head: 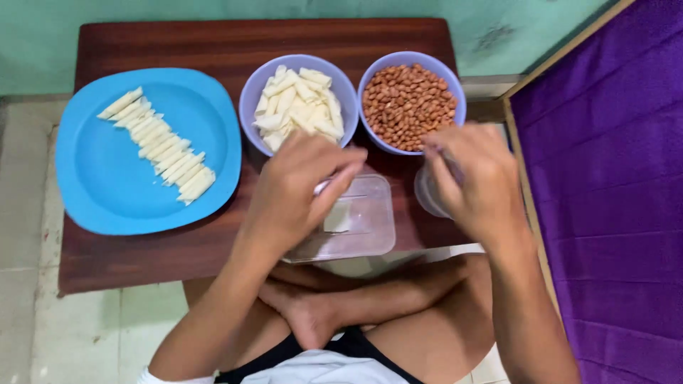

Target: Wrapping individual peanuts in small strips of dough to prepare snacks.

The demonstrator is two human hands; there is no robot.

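Left hand: the left hand (295,195) hovered low over the clear rectangular plastic lid (356,220), fingers pinched shut on a small pale piece of something; what exactly, the view did not show.
Right hand: the right hand (473,178) curled closed around a small clear plastic cup (428,190), just below the lilac bowl of brown peanuts (409,99).
Wrappers: a lilac bowl of white folded pastry pieces (299,107) stood right above the left hand, touching distance.
Finished row: a blue rounded plastic plate (107,192) held a slanted line of pale rolled sticks (160,146), well apart from both hands.
Counter: the dark red-brown wooden counter (142,256) carried it all; the person sat cross-legged at its near edge.
Doing it well: it looked like a filling step, so a light pinch suited the thin piece, worked flat over the lid.
Watch: the cup wanted holding upright so nothing spilled.
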